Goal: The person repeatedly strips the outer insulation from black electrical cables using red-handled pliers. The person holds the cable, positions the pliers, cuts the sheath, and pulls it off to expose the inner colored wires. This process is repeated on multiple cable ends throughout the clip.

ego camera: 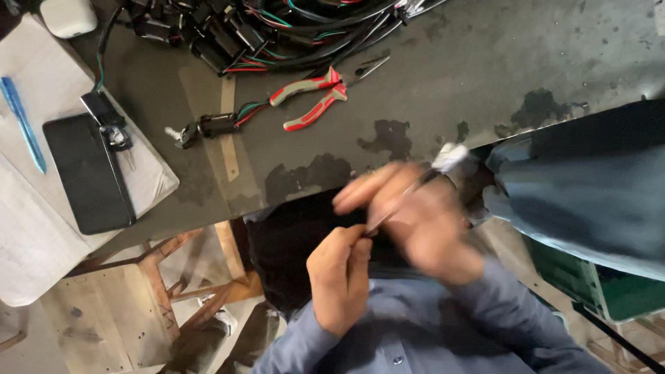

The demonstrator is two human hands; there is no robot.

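Pinching a thin dark wire (388, 211), your left hand (341, 277) is closed on its near end. Your right hand (422, 218) is blurred; its grip unclear. The wire looks light and limp below the pliers (313, 97).

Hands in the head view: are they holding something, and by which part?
The left hand pinches the near end of a thin dark wire. The blurred right hand grips it further along, near its pale far end.

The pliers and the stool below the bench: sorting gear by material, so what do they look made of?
The pliers: grips look like red and grey rubber or plastic, matte; jaws dark metal, seemingly. The stool: pale bare wood, unfinished, with visible joints and stains.
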